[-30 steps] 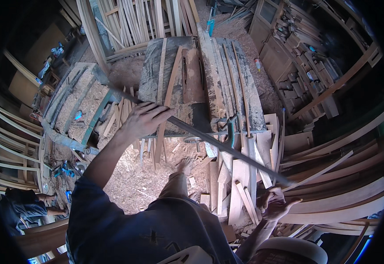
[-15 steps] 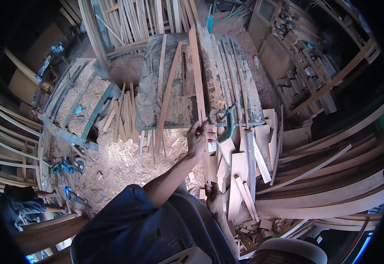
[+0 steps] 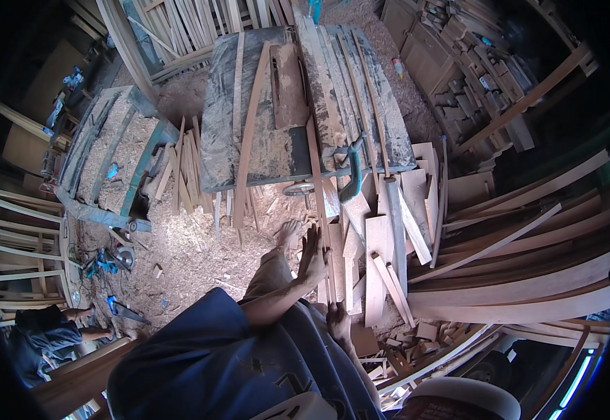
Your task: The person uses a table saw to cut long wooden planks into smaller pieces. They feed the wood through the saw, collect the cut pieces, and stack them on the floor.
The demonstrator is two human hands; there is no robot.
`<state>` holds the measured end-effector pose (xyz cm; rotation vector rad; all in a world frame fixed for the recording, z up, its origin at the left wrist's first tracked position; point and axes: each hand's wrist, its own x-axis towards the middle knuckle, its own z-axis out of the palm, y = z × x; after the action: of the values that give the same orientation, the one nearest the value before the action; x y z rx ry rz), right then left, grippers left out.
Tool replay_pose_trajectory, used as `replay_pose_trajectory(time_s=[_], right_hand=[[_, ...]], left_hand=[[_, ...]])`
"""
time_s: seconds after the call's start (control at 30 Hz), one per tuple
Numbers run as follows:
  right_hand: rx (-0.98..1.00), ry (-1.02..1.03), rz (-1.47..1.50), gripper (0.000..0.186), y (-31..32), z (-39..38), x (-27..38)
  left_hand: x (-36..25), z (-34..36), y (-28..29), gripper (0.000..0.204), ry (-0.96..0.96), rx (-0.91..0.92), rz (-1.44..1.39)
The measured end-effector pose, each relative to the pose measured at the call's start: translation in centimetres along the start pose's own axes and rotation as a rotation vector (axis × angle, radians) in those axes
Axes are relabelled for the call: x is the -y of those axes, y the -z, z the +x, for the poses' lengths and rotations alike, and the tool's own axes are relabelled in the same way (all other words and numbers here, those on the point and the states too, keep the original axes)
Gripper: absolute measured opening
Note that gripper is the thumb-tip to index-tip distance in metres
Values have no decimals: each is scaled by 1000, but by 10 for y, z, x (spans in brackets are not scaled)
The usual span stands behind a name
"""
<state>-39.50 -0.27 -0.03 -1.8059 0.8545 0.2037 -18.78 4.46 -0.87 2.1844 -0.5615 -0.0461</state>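
A long thin wooden strip (image 3: 317, 164) runs from the middle of the dusty worktable (image 3: 222, 133), over its near edge and back toward my body. My right hand (image 3: 338, 322) is closed round its near end, low and close to me. A little farther forward, my left hand (image 3: 312, 257) lies along the strip's left side with its fingers stretched out and not wrapped round it. The strip's far end rests beside a brown inset plate (image 3: 289, 87) and a long wooden guide bar (image 3: 319, 77). A blue-green clamp (image 3: 352, 171) sits at the table's near edge, right of the strip.
More strips lie on the table, one wooden strip (image 3: 250, 133) overhanging its near edge. Short boards (image 3: 377, 262) lean at right, beside stacked curved planks (image 3: 515, 301). Sawdust covers the floor (image 3: 200, 245). At the lower left, another person (image 3: 43, 343) is near a saw (image 3: 129, 313).
The strip has come back toward me, its far end now at mid-table. My left hand has moved nearer my body and its fingers have straightened. The right hand still holds the near end.
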Motion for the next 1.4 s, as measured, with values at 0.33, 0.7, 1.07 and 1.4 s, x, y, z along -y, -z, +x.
replay_pose_trajectory(time_s=[0.33, 0.7, 1.07, 1.4], right_hand=[[-111, 22, 13, 49, 4, 44, 34], [-110, 87, 56, 54, -1, 82, 40], [-19, -49, 183, 58, 2, 112, 64], [-67, -108, 148, 62, -8, 142, 75]], left_hand=[[-3, 63, 21, 71, -145, 199, 350], [-5, 102, 29, 62, -135, 199, 521], [7, 132, 25, 65, -105, 236, 553], [17, 159, 28, 63, -121, 231, 538]])
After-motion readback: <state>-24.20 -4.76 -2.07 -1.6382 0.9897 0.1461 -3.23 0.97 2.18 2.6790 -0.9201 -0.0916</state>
